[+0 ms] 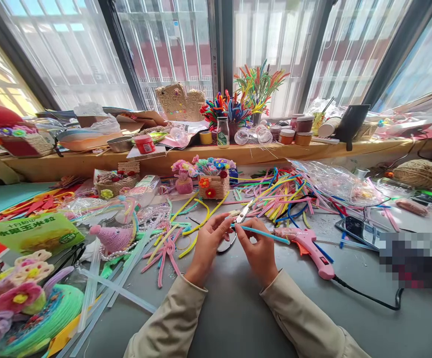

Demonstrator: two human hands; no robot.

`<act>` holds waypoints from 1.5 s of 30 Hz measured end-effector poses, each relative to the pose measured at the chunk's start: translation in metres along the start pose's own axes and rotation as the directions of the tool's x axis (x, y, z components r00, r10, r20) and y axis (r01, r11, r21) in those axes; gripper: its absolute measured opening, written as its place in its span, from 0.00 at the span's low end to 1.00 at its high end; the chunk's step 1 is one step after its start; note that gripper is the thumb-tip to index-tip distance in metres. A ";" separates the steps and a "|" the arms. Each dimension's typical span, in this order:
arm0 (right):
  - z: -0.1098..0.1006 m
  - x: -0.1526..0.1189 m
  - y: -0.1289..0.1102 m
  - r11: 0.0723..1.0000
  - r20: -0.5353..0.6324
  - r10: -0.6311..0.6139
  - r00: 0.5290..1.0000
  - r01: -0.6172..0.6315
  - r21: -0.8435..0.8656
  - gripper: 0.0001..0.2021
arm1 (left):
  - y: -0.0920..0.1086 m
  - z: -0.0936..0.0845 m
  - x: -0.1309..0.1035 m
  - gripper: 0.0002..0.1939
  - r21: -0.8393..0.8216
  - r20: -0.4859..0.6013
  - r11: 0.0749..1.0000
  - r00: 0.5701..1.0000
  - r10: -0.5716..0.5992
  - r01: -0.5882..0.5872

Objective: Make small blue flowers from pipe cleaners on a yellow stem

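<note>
A light-blue pipe cleaner [271,234] runs between my two hands and sticks out to the right. My left hand [209,244] is closed, thumb and finger pinching its left end. My right hand [260,252] pinches it a short way along, just beside the left fingertips. Scissors [243,213] show behind the hands, blades pointing away; the fingers partly cover them, and they seem to rest on the table. Right of my right hand lies a pink glue gun [307,243] with an orange trigger. Yellow pipe cleaners [201,211] and a pink pipe-cleaner shape [168,249] lie to the left.
A pile of coloured pipe cleaners [279,196] spreads behind the hands. Clear glue sticks [126,278] and a fuzzy flower piece [40,318] lie left. A phone [358,232] and the glue gun's cord [373,299] are right. Flower baskets [214,188] stand before the crowded sill [186,155].
</note>
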State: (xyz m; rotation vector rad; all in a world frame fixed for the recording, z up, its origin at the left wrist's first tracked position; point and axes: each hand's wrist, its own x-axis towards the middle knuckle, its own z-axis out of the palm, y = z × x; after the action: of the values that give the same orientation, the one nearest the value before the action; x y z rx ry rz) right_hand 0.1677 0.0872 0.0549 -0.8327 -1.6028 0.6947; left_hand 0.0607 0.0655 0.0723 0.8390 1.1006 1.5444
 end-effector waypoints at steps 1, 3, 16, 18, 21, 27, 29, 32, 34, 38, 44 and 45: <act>0.000 0.000 0.000 1.000 -0.005 -0.019 1.000 0.019 -0.014 0.07 | 0.000 -0.001 0.000 0.12 -0.085 0.015 0.995 0.999 -0.043 0.044; -0.001 0.000 0.000 0.999 -0.015 -0.040 0.999 0.040 -0.030 0.08 | 0.000 -0.002 0.002 0.11 -0.234 0.067 0.965 0.992 -0.109 0.122; 0.002 -0.002 -0.004 0.996 0.103 -0.054 0.993 0.061 -0.070 0.06 | 0.000 -0.004 0.003 0.07 -0.356 0.082 0.904 0.972 -0.222 0.237; 0.002 -0.002 -0.002 0.998 0.125 -0.010 0.992 0.018 -0.059 0.05 | 0.000 -0.005 0.004 0.07 -0.359 0.063 0.903 0.971 -0.229 0.237; 0.001 0.000 0.000 0.999 0.077 0.040 0.996 -0.038 -0.030 0.04 | 0.000 -0.007 0.005 0.08 -0.359 0.055 0.902 0.970 -0.236 0.240; -0.004 0.002 0.001 1.000 -0.066 0.002 0.998 -0.003 -0.019 0.07 | 0.001 -0.007 0.003 0.07 -0.230 0.081 0.947 0.974 -0.211 0.224; -0.004 0.001 0.001 0.995 -0.026 -0.075 0.997 0.073 -0.069 0.10 | 0.000 -0.006 0.001 0.06 -0.120 0.112 0.971 0.975 -0.193 0.206; -0.004 0.000 0.002 0.968 0.085 -0.159 0.984 0.172 -0.184 0.09 | -0.001 -0.006 0.000 0.07 0.046 0.163 0.980 0.966 -0.199 0.194; -0.005 0.002 0.003 0.945 0.165 -0.165 0.972 0.204 -0.257 0.06 | -0.003 -0.006 0.000 0.06 0.162 0.187 0.973 0.964 -0.191 0.162; -0.012 0.007 0.004 0.902 0.315 -0.126 0.940 0.241 -0.359 0.05 | -0.003 -0.006 0.001 0.07 0.401 0.210 0.913 0.963 -0.170 0.074; -0.020 0.011 0.004 0.823 0.351 -0.181 0.919 0.337 -0.457 0.05 | 0.001 -0.003 -0.001 0.05 0.445 0.225 0.894 0.959 -0.169 0.054; -0.020 0.012 0.004 0.814 0.354 -0.178 0.918 0.339 -0.471 0.06 | 0.002 -0.003 -0.002 0.05 0.439 0.220 0.896 0.960 -0.174 0.062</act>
State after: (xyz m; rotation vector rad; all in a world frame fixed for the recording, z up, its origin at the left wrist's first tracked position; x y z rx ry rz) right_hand 0.1870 0.0992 0.0619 -0.8956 -2.1865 0.1717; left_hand 0.0582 0.0632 0.0731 1.2070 1.2939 1.0663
